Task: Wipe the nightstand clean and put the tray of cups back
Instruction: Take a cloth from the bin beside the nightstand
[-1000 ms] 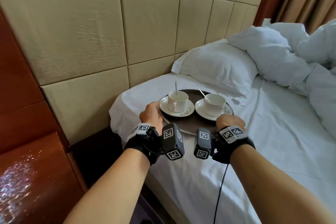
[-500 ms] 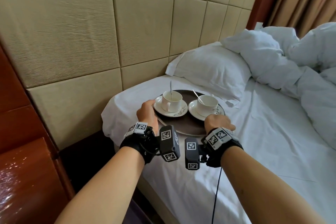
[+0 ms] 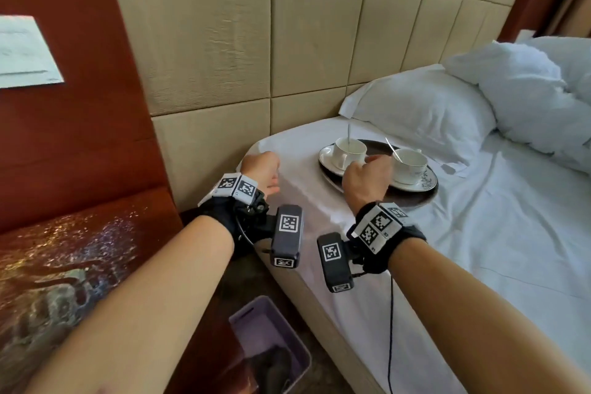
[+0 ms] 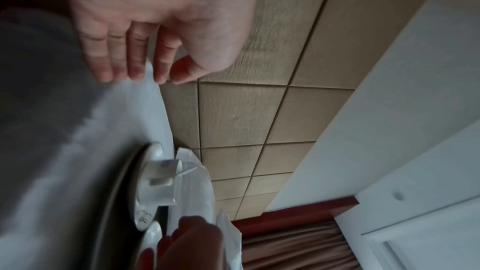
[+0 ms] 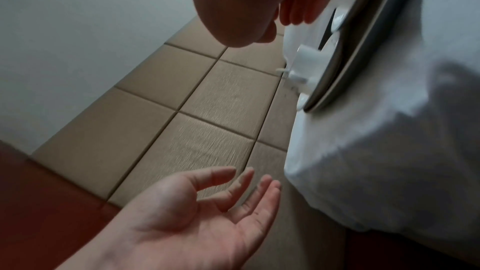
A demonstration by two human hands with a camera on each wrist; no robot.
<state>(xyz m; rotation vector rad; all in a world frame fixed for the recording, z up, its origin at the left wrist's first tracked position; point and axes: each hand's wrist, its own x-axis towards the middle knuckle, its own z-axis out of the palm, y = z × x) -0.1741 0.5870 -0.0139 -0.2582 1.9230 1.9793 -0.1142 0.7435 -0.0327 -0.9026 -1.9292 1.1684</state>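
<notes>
left hand fingers: left hand (image 3: 259, 169) is empty, fingers (image 5: 262, 188) loose and spread, palm showing in the right wrist view. It hovers off the corner of the bed (image 3: 479, 265), clear of the tray.
right hand fingers: right hand (image 3: 367, 181) is over the tray's near edge, fingers relaxed and only loosely bent, holding nothing as far as I can see. Can't tell if it touches the rim.
tray: dark round tray (image 3: 412, 198) sits on the white bed sheet near the pillow (image 3: 422, 109), not on the nightstand.
cups: two white cups on saucers, left cup (image 3: 348, 150) and right cup (image 3: 411, 163), each with a spoon in it.
nightstand: glossy reddish wood tabletop (image 3: 64, 259) at left, well apart from the tray.
floor: a purple bin (image 3: 271, 339) between nightstand and bed.
</notes>
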